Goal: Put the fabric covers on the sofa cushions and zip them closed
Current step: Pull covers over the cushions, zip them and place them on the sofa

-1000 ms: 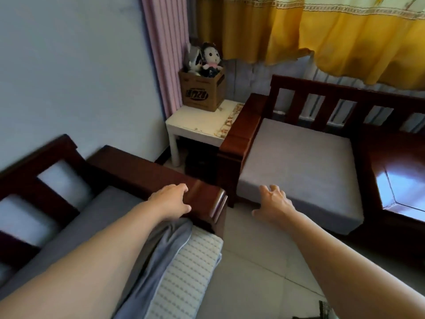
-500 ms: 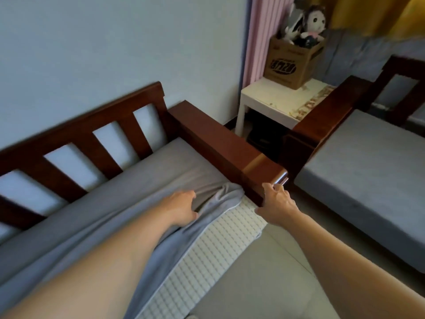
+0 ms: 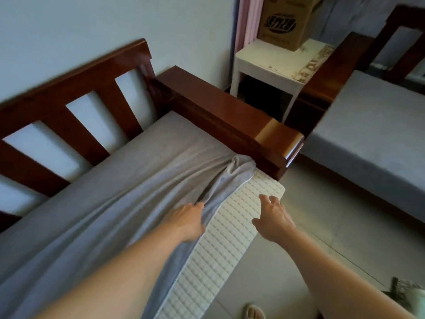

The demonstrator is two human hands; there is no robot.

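Note:
A grey fabric cover [image 3: 128, 180] lies wrinkled over the long seat cushion of the wooden sofa. Its loose edge is bunched near the armrest, leaving a strip of the white quilted cushion [image 3: 232, 226] bare along the front. My left hand [image 3: 186, 221] lies on the cover's edge with its fingers curled into a fold of the fabric. My right hand [image 3: 272, 221] hovers over the front edge of the bare cushion, fingers spread and holding nothing.
The dark wooden armrest [image 3: 230, 116] bounds the cushion on the right, the slatted backrest [image 3: 69, 93] behind. A white side table [image 3: 271, 63] carries a cardboard box [image 3: 285, 21]. A second sofa with a grey cushion [image 3: 377, 132] stands at right. A slipper [image 3: 253, 310] lies on the tiled floor.
The view turned left and down toward the long sofa. My right hand left the armrest's end and came down over the bare cushion. My left hand slid back along the cover's edge.

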